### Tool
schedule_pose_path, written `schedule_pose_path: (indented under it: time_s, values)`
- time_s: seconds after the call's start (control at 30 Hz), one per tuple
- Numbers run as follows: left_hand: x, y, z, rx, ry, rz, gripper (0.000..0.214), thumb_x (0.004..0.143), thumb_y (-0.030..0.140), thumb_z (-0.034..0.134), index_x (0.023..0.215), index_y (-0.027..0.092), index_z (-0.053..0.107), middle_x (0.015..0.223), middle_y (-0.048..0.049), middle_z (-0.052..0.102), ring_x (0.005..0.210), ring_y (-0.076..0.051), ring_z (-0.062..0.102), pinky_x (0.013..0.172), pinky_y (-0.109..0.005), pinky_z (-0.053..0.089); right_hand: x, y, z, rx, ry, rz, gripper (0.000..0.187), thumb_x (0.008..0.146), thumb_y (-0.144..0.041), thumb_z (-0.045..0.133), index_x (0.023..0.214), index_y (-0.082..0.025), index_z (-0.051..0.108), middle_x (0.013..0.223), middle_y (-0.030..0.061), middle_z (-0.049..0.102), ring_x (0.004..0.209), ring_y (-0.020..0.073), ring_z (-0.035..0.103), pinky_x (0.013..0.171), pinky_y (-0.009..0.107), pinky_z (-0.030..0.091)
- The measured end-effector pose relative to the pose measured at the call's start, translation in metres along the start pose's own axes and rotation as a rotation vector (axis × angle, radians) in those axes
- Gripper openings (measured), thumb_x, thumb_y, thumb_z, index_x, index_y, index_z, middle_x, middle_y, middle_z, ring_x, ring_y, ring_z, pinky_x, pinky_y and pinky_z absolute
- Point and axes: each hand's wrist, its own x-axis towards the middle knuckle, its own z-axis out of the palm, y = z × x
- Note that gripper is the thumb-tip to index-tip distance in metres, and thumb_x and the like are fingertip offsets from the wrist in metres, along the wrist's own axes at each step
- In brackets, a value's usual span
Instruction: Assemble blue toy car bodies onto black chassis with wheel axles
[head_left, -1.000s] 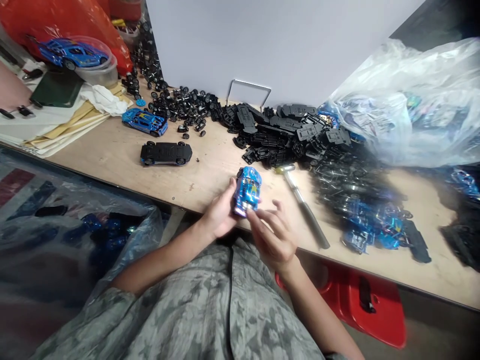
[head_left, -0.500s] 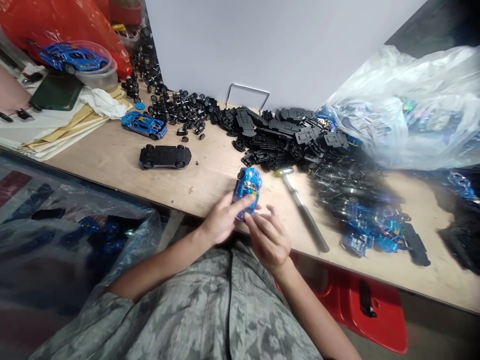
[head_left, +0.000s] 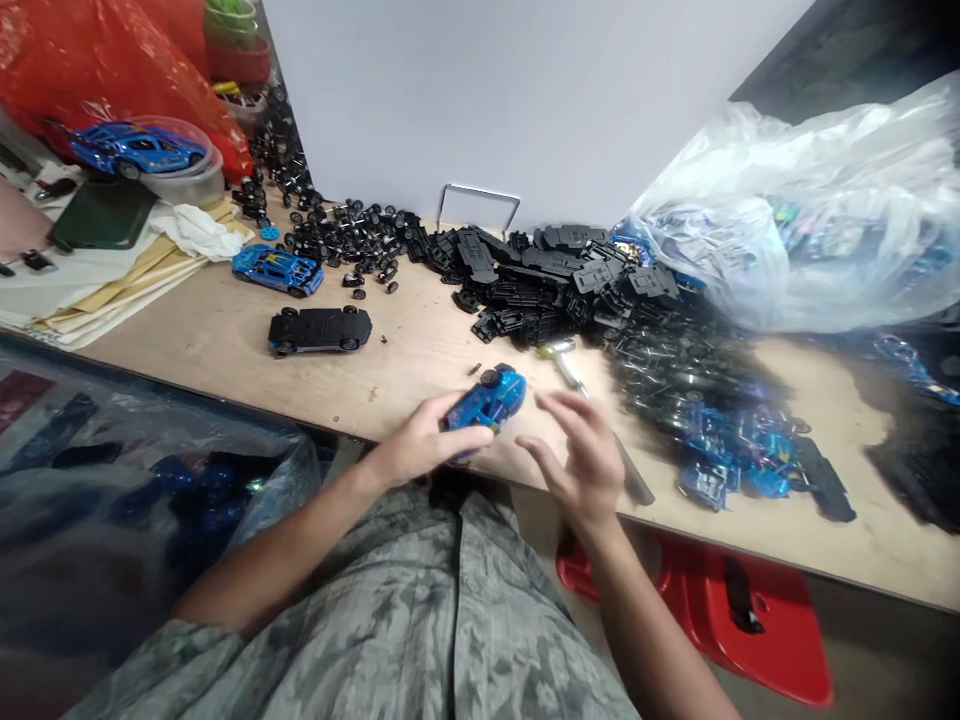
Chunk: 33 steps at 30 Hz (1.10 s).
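Gripping car (head_left: 486, 402) in left hand (head_left: 416, 452) over the table (head_left: 225, 330) edge; right hand (head_left: 581, 465) spread open, empty, kinda blurry. Inside bag (head_left: 750, 170): blue stuff (head_left: 817, 225), hazy through plastic, cut off right.

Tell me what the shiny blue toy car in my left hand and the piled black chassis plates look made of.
Shiny blue toy car: glossy metallic finish, bright glints; plated plastic or metal, unclear. Piled black chassis plates: probably moulded plastic, matte, no glare.
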Motion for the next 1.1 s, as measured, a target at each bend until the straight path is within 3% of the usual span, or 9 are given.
schedule_pose_path:
  time_s: [0.07, 0.1, 0.2, 0.27, 0.37, 0.57, 0.83, 0.97, 1.1]
  values:
    - [0.000, 0.010, -0.008, 0.241, -0.024, 0.100, 0.039, 0.077, 0.028, 0.083, 0.114, 0.016, 0.078, 0.106, -0.0066, 0.076, 0.095, -0.024, 0.068, 0.091, -0.031, 0.050, 0.010, 0.011, -0.004, 0.113, -0.139, 0.054, 0.074, 0.089, -0.039, 0.079, 0.155, -0.025, 0.048, 0.136, 0.0166, 0.064, 0.117, 0.0289, 0.068, 0.096, 0.047, 0.061]
    - [0.001, 0.015, -0.011, 0.324, -0.032, 0.147, 0.040, 0.075, 0.024, 0.083, 0.115, 0.017, 0.079, 0.109, -0.0070, 0.076, 0.099, -0.025, 0.067, 0.095, -0.032, 0.049, 0.014, 0.015, -0.005, 0.168, -0.212, 0.061, 0.074, 0.090, -0.041, 0.077, 0.155, -0.024, 0.047, 0.136, 0.0170, 0.065, 0.117, 0.0284, 0.068, 0.097, 0.046, 0.061]
    - [0.002, 0.028, -0.014, 0.465, -0.088, 0.231, 0.042, 0.069, 0.015, 0.084, 0.111, 0.021, 0.082, 0.108, -0.0086, 0.076, 0.108, -0.029, 0.067, 0.107, -0.035, 0.044, 0.017, 0.024, -0.001, 0.253, -0.343, 0.058, 0.041, 0.096, -0.035, 0.071, 0.134, -0.021, 0.064, 0.116, 0.0129, 0.074, 0.108, 0.0241, 0.071, 0.095, 0.042, 0.060]
    - [0.003, 0.031, -0.014, 0.544, -0.124, 0.223, 0.042, 0.068, 0.015, 0.085, 0.108, 0.023, 0.083, 0.105, -0.0089, 0.075, 0.107, -0.030, 0.067, 0.108, -0.037, 0.044, 0.014, 0.027, 0.003, 0.260, -0.349, 0.053, 0.022, 0.097, -0.031, 0.069, 0.115, -0.019, 0.070, 0.102, 0.0094, 0.075, 0.098, 0.0213, 0.072, 0.088, 0.038, 0.060]
    - [0.003, 0.029, -0.014, 0.613, -0.100, 0.189, 0.036, 0.071, 0.022, 0.086, 0.107, 0.022, 0.083, 0.103, -0.0095, 0.074, 0.102, -0.028, 0.068, 0.102, -0.037, 0.048, 0.008, 0.029, 0.006, 0.261, -0.326, 0.039, 0.017, 0.095, -0.031, 0.073, 0.106, -0.018, 0.070, 0.094, 0.0070, 0.074, 0.087, 0.0185, 0.072, 0.079, 0.032, 0.059]
    - [0.003, 0.017, -0.009, 0.620, -0.045, 0.209, 0.028, 0.083, 0.033, 0.080, 0.107, 0.021, 0.083, 0.103, -0.0093, 0.074, 0.095, -0.024, 0.069, 0.091, -0.031, 0.050, 0.005, 0.023, 0.003, 0.318, -0.368, 0.036, 0.028, 0.094, -0.034, 0.074, 0.115, -0.016, 0.068, 0.101, 0.0098, 0.074, 0.094, 0.0195, 0.071, 0.083, 0.033, 0.059]
    - [0.004, 0.016, 0.001, 0.698, 0.027, 0.225, 0.016, 0.084, 0.031, 0.080, 0.092, 0.018, 0.078, 0.094, -0.0067, 0.074, 0.090, -0.021, 0.067, 0.087, -0.029, 0.049, 0.001, 0.022, 0.006, 0.337, -0.332, 0.008, 0.020, 0.097, -0.028, 0.069, 0.113, -0.015, 0.069, 0.099, 0.0105, 0.073, 0.091, 0.0196, 0.070, 0.080, 0.034, 0.058]
    - [0.005, 0.016, 0.000, 0.731, 0.005, 0.231, 0.014, 0.083, 0.026, 0.078, 0.091, 0.016, 0.074, 0.093, -0.0052, 0.073, 0.087, -0.019, 0.066, 0.084, -0.028, 0.048, 0.004, 0.020, 0.004, 0.398, -0.368, 0.061, 0.027, 0.094, -0.033, 0.073, 0.113, -0.015, 0.069, 0.099, 0.0111, 0.072, 0.091, 0.0200, 0.069, 0.081, 0.034, 0.058]
    - [0.006, 0.014, -0.001, 0.722, -0.004, 0.250, 0.014, 0.084, 0.026, 0.078, 0.090, 0.015, 0.072, 0.090, -0.0034, 0.070, 0.084, -0.016, 0.064, 0.080, -0.026, 0.048, 0.004, 0.016, 0.007, 0.446, -0.321, 0.066, 0.023, 0.096, -0.031, 0.071, 0.113, -0.015, 0.068, 0.099, 0.0118, 0.072, 0.091, 0.0212, 0.069, 0.082, 0.035, 0.058]
